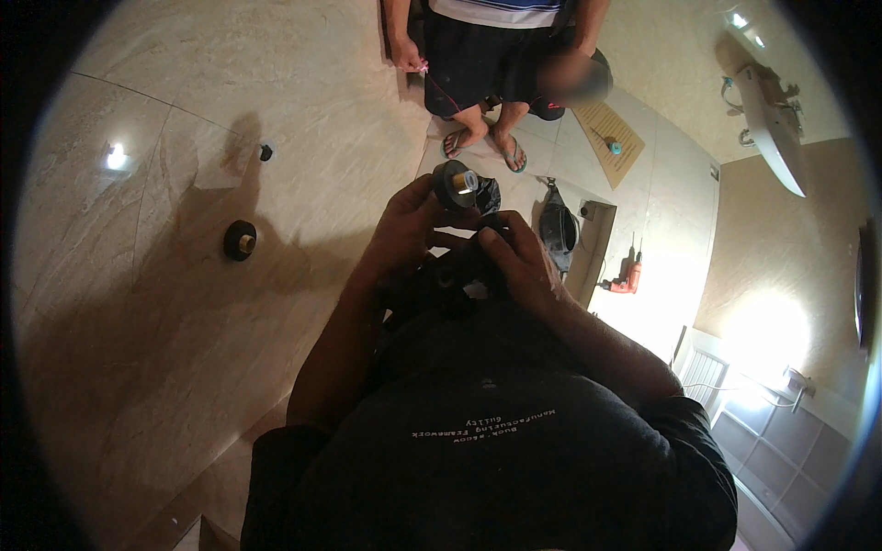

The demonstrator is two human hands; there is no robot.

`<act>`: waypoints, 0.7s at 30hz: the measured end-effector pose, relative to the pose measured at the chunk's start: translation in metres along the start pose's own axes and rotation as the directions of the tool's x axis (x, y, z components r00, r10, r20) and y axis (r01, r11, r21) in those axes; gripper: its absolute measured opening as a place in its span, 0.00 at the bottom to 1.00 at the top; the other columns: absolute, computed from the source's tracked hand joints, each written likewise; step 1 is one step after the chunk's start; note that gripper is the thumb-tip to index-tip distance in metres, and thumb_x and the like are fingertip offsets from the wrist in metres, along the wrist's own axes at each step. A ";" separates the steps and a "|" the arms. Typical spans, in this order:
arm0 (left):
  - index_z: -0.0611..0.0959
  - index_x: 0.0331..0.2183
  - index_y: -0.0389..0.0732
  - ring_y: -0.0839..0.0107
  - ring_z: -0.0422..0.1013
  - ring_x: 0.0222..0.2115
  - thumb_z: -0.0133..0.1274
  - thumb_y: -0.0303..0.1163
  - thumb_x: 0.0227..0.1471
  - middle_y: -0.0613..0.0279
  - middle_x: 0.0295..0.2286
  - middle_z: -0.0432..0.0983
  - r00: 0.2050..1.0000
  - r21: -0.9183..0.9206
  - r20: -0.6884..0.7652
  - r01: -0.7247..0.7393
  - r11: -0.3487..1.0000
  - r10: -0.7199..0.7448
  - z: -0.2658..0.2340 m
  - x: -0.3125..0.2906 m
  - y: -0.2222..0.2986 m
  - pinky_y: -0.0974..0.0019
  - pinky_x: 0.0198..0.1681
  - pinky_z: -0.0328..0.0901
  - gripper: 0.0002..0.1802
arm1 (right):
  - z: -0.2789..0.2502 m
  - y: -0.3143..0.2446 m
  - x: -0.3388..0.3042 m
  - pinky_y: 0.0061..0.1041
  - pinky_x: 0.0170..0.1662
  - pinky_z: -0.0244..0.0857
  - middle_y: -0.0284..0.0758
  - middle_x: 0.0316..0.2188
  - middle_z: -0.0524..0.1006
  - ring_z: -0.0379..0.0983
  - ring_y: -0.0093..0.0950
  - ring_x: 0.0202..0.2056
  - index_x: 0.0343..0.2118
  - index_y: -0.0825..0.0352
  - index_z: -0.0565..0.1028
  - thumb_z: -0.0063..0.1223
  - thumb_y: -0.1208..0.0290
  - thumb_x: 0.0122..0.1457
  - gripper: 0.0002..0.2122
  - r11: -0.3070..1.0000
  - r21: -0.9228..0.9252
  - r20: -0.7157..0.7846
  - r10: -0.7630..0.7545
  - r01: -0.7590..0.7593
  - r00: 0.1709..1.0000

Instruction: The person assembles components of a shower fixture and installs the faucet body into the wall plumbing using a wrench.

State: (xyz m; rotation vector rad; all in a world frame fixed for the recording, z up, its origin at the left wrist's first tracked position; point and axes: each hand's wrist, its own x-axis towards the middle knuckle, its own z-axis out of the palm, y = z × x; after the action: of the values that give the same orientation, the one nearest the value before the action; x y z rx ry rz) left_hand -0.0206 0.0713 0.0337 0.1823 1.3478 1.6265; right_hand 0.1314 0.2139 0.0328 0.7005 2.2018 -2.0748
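In front of my chest, my left hand (pixel 404 220) is closed around a round black fitting (pixel 446 195) with a brass-coloured stub in its centre. Just to the right and lower, my right hand (pixel 525 257) has its fingers curled together against something dark; what they grip is lost in shadow. On the tiled wall to the left sits a similar black disc with a brass stub (pixel 242 241). Above it a small dark fitting (pixel 265 152) sticks out of the wall.
A person (pixel 491 69) in dark shorts and flip-flops stands ahead. On the floor to the right lie a black bag (pixel 557 225), a red power drill (pixel 628 275) and a brown sheet (pixel 608 142). A white basin (pixel 772 129) juts from the far right wall; a bright lamp (pixel 767 335) glares below it.
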 end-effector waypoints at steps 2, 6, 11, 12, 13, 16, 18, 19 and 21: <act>0.75 0.54 0.40 0.64 0.80 0.40 0.53 0.41 0.64 0.51 0.41 0.82 1.000 0.008 -0.014 -0.005 1.000 0.005 -0.003 0.002 -0.002 0.60 0.38 0.78 0.22 | 0.000 0.000 0.002 0.37 0.48 0.67 0.50 0.43 0.76 0.74 0.36 0.44 0.52 0.72 0.65 0.47 0.52 0.68 0.24 1.000 0.008 0.012 -0.005 0.005 1.000; 0.75 0.54 0.40 0.63 0.80 0.41 0.52 0.41 0.64 0.51 0.41 0.82 0.999 -0.010 -0.023 -0.024 1.000 0.024 -0.004 0.002 -0.002 0.59 0.38 0.77 0.22 | 0.001 -0.001 0.005 0.37 0.48 0.67 0.50 0.43 0.76 0.74 0.36 0.45 0.51 0.72 0.66 0.47 0.53 0.68 0.23 1.000 0.018 0.028 -0.008 0.007 1.000; 0.74 0.55 0.40 0.61 0.80 0.41 0.52 0.43 0.64 0.50 0.41 0.81 0.997 -0.037 -0.025 -0.073 0.997 0.072 -0.004 0.001 0.001 0.56 0.39 0.77 0.23 | 0.001 -0.003 0.010 0.36 0.48 0.67 0.50 0.44 0.77 0.74 0.36 0.45 0.51 0.72 0.67 0.47 0.53 0.69 0.23 1.000 0.014 0.040 -0.026 0.025 0.999; 0.74 0.55 0.40 0.61 0.80 0.41 0.52 0.43 0.64 0.50 0.41 0.81 0.997 -0.037 -0.028 -0.075 0.997 0.074 -0.006 0.002 0.000 0.56 0.39 0.77 0.23 | 0.002 -0.002 0.012 0.36 0.49 0.67 0.50 0.44 0.76 0.74 0.36 0.45 0.51 0.72 0.67 0.47 0.53 0.69 0.23 0.999 0.028 0.042 -0.024 0.023 0.999; 0.74 0.55 0.40 0.61 0.80 0.41 0.52 0.44 0.64 0.50 0.41 0.81 0.997 -0.038 -0.018 -0.072 0.997 0.071 -0.009 0.004 -0.001 0.56 0.39 0.77 0.24 | 0.002 -0.002 0.013 0.36 0.49 0.67 0.50 0.44 0.76 0.74 0.36 0.45 0.51 0.72 0.67 0.47 0.53 0.69 0.23 0.999 0.028 0.044 -0.025 0.024 0.999; 0.74 0.55 0.40 0.61 0.80 0.41 0.52 0.45 0.64 0.50 0.41 0.81 0.997 -0.030 -0.007 -0.072 0.997 0.071 -0.014 0.008 -0.004 0.56 0.39 0.77 0.25 | 0.003 -0.002 0.015 0.36 0.49 0.67 0.50 0.44 0.76 0.74 0.36 0.46 0.52 0.72 0.67 0.47 0.53 0.69 0.23 0.998 0.063 0.048 -0.018 0.015 0.999; 0.74 0.55 0.40 0.61 0.80 0.41 0.52 0.45 0.64 0.50 0.41 0.81 0.997 -0.021 -0.006 -0.073 0.997 0.073 -0.016 0.009 -0.004 0.57 0.39 0.77 0.25 | 0.003 0.000 0.017 0.36 0.49 0.67 0.50 0.45 0.76 0.74 0.35 0.46 0.52 0.73 0.67 0.47 0.53 0.69 0.23 0.999 0.045 0.052 -0.024 0.022 0.998; 0.74 0.55 0.40 0.61 0.80 0.42 0.52 0.45 0.64 0.50 0.42 0.81 0.996 -0.013 -0.004 -0.088 0.996 0.088 -0.017 0.010 -0.005 0.56 0.40 0.78 0.25 | 0.003 0.000 0.017 0.36 0.49 0.67 0.50 0.45 0.76 0.74 0.35 0.46 0.52 0.73 0.67 0.47 0.53 0.69 0.23 0.999 0.046 0.055 -0.023 0.021 0.998; 0.74 0.56 0.39 0.61 0.80 0.42 0.51 0.45 0.64 0.50 0.42 0.81 0.995 -0.005 -0.003 -0.101 0.995 0.101 -0.017 0.009 -0.003 0.56 0.40 0.78 0.25 | 0.004 -0.001 0.019 0.36 0.49 0.67 0.50 0.44 0.77 0.74 0.35 0.46 0.52 0.72 0.67 0.47 0.53 0.69 0.23 1.000 0.019 0.037 -0.022 0.021 0.999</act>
State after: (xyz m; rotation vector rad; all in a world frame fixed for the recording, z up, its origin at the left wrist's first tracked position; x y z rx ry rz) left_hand -0.0343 0.0664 0.0206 0.2487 1.3547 1.7144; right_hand 0.1130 0.2155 0.0274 0.6367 2.1834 -2.1032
